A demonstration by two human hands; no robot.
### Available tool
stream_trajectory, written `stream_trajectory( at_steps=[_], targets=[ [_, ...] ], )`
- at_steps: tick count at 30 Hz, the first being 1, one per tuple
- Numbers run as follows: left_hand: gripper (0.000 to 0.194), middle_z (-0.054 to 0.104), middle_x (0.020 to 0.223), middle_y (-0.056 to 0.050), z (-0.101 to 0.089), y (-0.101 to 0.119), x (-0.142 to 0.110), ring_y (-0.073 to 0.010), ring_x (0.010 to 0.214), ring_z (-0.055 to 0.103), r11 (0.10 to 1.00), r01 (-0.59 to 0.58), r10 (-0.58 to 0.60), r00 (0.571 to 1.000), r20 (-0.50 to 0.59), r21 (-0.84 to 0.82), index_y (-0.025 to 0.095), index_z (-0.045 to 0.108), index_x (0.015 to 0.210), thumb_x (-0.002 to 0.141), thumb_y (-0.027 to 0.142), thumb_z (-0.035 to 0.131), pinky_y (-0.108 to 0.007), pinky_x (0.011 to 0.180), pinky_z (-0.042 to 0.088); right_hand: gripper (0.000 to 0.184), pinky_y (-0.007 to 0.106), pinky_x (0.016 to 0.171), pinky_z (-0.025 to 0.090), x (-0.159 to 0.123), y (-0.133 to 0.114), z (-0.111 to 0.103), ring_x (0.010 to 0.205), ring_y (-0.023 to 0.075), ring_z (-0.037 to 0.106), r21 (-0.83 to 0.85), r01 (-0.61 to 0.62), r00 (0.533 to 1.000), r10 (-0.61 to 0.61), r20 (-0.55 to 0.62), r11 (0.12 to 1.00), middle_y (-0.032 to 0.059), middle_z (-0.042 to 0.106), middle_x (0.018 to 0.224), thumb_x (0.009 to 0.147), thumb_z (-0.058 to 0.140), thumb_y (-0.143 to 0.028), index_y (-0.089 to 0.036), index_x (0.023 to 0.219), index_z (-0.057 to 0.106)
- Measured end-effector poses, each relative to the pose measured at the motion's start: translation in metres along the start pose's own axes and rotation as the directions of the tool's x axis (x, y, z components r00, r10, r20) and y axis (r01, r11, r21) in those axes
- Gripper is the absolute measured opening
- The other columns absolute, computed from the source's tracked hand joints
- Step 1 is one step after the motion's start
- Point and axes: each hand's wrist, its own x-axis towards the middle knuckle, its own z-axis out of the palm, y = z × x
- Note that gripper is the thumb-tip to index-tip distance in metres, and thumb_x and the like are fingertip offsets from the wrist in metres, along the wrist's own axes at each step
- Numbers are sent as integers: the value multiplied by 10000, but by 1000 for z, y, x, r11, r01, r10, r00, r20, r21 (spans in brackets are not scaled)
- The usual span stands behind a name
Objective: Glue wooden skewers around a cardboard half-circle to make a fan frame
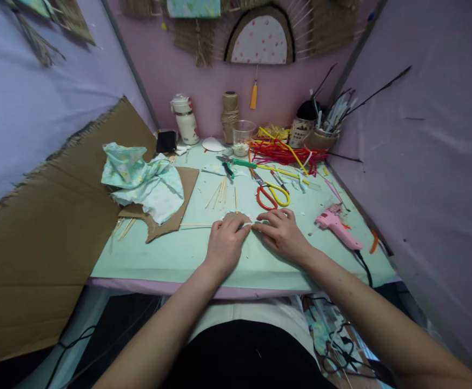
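A small half-round piece of brown cardboard (237,217) with a pale edge lies on the table in front of me. One thin wooden stick (236,199) points away from its top, and another stick (195,225) reaches out to the left from beside my left hand. My left hand (226,242) rests over the cardboard's left part, thumb and fingers pressed onto it. At its right corner my right hand (283,235) has its fingertips together, close to the left thumb. Whatever lies between those right fingertips is too small to make out.
Scissors (272,195), green-handled pliers (227,167) and loose sticks (218,192) lie beyond my hands. A pink glue gun (339,227) with a cord sits right. Patterned cloth (150,181) covers cut cardboard (187,189) on the left. Red pipe cleaners (284,154) and a bottle (186,121) stand behind.
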Motion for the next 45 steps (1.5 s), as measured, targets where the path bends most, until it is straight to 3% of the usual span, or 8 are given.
stream_trajectory(
  at_steps=[20,29,45],
  targets=[
    [293,691,1198,-6,-1,1,0,-180,1093,586,1000,15,-15,1000,2,-3,285,671,1181,1010,177,459,-368,850,311,220,419,976,264,1,-1,0,1048,213,558,-10,7,1000,-7,-8,1000,69,697,1111,941,549,-178,-232,1094,699],
    [289,686,1216,-7,-1,2,0,-181,1115,572,1000,20,-20,1000,-9,-11,296,671,1168,1011,185,455,-365,845,314,229,429,946,298,-3,0,0,1066,233,567,-17,-26,996,25,-88,1000,93,664,1170,910,550,-182,-229,1077,699],
    [323,677,1223,-15,-2,2,0,-175,1097,569,999,34,-33,999,27,-21,292,668,1196,1012,170,432,-361,857,323,270,455,981,272,-2,-1,2,1138,254,544,-5,-35,999,35,9,999,90,647,1225,891,589,-184,-260,1116,717]
  ],
)
